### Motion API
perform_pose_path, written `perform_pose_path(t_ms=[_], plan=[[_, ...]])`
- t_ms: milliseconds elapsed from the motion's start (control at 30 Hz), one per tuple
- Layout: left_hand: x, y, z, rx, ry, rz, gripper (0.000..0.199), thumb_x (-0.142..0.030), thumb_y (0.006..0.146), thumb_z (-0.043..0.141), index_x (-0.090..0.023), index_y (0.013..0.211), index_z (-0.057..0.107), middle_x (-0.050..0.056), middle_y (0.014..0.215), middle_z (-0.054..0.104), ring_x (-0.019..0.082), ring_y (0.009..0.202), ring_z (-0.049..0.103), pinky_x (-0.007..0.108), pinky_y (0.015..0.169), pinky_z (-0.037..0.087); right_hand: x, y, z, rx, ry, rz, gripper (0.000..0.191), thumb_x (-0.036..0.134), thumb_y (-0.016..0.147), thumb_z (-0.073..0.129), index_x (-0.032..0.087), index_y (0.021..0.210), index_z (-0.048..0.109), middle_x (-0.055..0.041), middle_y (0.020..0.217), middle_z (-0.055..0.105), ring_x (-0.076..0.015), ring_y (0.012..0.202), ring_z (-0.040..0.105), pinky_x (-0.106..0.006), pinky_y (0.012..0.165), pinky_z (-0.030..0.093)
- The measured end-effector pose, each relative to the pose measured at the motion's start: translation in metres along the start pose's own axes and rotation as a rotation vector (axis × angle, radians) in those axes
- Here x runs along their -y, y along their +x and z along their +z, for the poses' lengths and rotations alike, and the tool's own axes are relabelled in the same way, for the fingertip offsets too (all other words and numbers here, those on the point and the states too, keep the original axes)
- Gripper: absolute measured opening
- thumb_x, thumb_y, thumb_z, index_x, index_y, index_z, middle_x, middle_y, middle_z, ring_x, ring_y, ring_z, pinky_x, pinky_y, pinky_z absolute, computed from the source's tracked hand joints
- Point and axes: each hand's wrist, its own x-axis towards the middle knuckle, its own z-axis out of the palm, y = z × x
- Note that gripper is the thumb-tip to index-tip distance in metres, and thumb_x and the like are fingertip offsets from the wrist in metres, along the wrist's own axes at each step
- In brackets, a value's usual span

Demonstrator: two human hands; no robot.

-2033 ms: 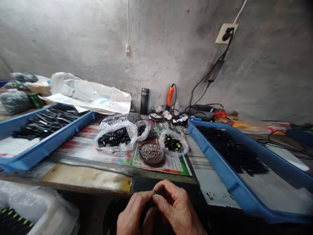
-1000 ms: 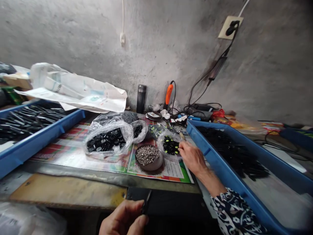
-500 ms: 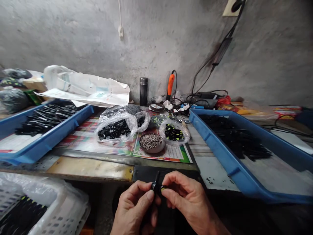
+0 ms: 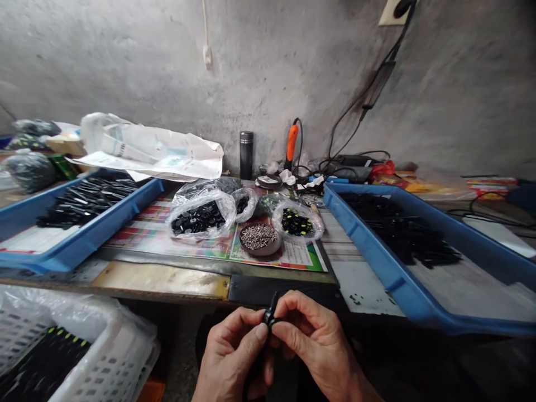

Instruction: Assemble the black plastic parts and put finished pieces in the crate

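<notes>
Both hands together, close in front of body: left hand (image 4: 230,357) and right hand (image 4: 314,346) pinch small black plastic part (image 4: 271,316) between thumbs and fingers, its lower end hidden by fingers. Work in hand is finger work on this part; hands hold no tool. Just ahead of hands: dark bowl of small screws (image 4: 259,239), clear plastic bag (image 4: 298,223) of black-green pieces. Forward right, blue tray (image 4: 377,251); forward left, second blue tray (image 4: 84,248); below left, white plastic basket (image 4: 125,357).

Dark plastic part (image 4: 271,316); rough concrete wall (image 4: 125,67)
</notes>
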Motion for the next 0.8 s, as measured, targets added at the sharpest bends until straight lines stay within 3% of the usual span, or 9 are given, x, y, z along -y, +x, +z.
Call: perform_pose_path(t_ms=[333,533,800], plan=[[0.0,0.0,0.0,0.005,-0.022,0.045,0.039,-0.043,0.066,0.088,-0.014,0.08,0.067,0.003,0.06,0.07,0.003,0.035,0.048,0.009,0.032,0.028,-0.006,-0.001,0.003,-0.018,0.059,-0.003,0.029,0.037,0.091,0.076,0.015,0.084,0.058,0.0011,0.067,0.061,-0.009,0.054,0.054,-0.011,0.049,0.045],[0.001,-0.001,0.001,-0.006,0.001,0.063,0.037,-0.044,0.067,0.087,-0.013,0.079,0.069,-0.001,0.049,0.063,0.003,0.034,0.045,0.008,0.033,0.026,-0.004,-0.001,0.003,-0.022,0.03,-0.024,0.025,0.034,0.091,0.075,0.016,0.083,0.06,0.0015,0.069,0.061,-0.0097,0.058,0.056,-0.011,0.052,0.048],[0.002,0.0,-0.002,0.013,-0.015,0.044,0.037,-0.043,0.068,0.086,-0.013,0.08,0.067,0.002,0.053,0.067,0.004,0.036,0.047,0.009,0.033,0.029,-0.012,0.002,0.001,-0.001,0.081,-0.004,0.029,0.036,0.09,0.077,0.015,0.083,0.057,0.001,0.066,0.061,-0.0093,0.052,0.055,-0.012,0.049,0.045]])
